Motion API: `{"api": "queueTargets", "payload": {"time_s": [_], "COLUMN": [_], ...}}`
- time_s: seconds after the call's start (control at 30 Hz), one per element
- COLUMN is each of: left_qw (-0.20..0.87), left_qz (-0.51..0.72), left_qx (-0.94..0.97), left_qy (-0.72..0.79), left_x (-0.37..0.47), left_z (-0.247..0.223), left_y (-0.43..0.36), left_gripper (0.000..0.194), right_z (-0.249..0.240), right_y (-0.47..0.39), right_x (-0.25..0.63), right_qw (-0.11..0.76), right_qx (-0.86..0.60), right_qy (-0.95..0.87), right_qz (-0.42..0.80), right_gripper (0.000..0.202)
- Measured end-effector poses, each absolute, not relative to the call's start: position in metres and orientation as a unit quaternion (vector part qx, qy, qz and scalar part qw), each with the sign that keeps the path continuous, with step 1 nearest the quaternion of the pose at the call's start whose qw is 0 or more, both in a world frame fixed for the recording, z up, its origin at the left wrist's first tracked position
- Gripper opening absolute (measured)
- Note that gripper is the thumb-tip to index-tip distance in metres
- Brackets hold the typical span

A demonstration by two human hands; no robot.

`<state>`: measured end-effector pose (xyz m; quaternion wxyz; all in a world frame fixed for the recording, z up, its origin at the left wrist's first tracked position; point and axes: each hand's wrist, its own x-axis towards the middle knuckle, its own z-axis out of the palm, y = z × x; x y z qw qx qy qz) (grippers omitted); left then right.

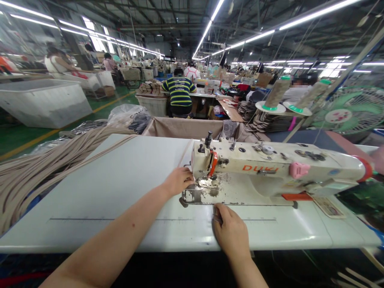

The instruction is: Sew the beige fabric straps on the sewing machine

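A white sewing machine (270, 168) with orange lettering stands on the pale table (144, 176). My left hand (180, 181) is beside its needle area, fingers pinched together close to the presser foot (207, 183). What those fingertips hold, if anything, is too small to make out. Behind that hand, a thin beige strip (185, 154) lies on the table left of the machine head. My right hand (231, 228) rests at the front edge of the machine bed (198, 197), its fingers curled in. Whatever is under those fingers is hidden.
Many long beige strips (60, 156) are heaped at the left, some reaching onto the table. A fabric-lined bin (180, 127) stands behind the table. Two thread cones (277, 94) and a green fan (345, 112) are at the right. A person in a striped shirt (180, 92) sits ahead.
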<state>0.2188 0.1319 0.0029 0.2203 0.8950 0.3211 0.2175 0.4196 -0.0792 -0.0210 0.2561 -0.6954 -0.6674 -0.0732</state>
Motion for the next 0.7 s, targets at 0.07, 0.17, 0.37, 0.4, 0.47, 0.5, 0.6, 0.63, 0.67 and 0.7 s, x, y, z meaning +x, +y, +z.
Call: {"api": "queueTargets", "payload": {"time_s": [0.07,0.17,0.37,0.4,0.47,0.5,0.6,0.63,0.67,0.7], "left_qw": [0.228,0.243,0.255,0.254,0.252,0.251,0.245,0.243,0.241,0.240], "left_qz": [0.223,0.224,0.221,0.220,0.215,0.212,0.202,0.198,0.192,0.186], "left_qx": [0.885,0.871,0.846,0.842,0.836,0.834,0.826,0.824,0.822,0.822], "left_qy": [0.340,0.363,0.413,0.422,0.437,0.444,0.466,0.473,0.478,0.482], "left_x": [0.220,0.223,0.226,0.226,0.228,0.229,0.233,0.234,0.236,0.238], "left_z": [0.004,0.005,0.005,0.006,0.007,0.008,0.012,0.013,0.014,0.016], "left_y": [0.127,0.121,0.098,0.093,0.085,0.081,0.071,0.068,0.065,0.061], "left_gripper": [0.004,0.007,0.007,0.007,0.008,0.008,0.009,0.009,0.010,0.010], "right_z": [-0.023,-0.024,-0.015,-0.014,-0.015,-0.016,-0.020,-0.021,-0.021,-0.021], "right_y": [-0.078,-0.078,-0.080,-0.080,-0.080,-0.080,-0.079,-0.079,-0.079,-0.079], "right_x": [0.419,0.418,0.416,0.416,0.416,0.416,0.416,0.416,0.416,0.416], "right_qw": [0.266,0.271,0.259,0.256,0.255,0.257,0.265,0.267,0.270,0.273], "right_qx": [-0.696,-0.695,-0.693,-0.693,-0.695,-0.696,-0.696,-0.696,-0.696,-0.695], "right_qy": [-0.662,-0.661,-0.668,-0.669,-0.668,-0.666,-0.663,-0.662,-0.661,-0.660], "right_qz": [-0.079,-0.081,-0.078,-0.075,-0.075,-0.076,-0.081,-0.082,-0.082,-0.082], "right_gripper": [0.031,0.031,0.031,0.031,0.031,0.031,0.030,0.030,0.029,0.029]}}
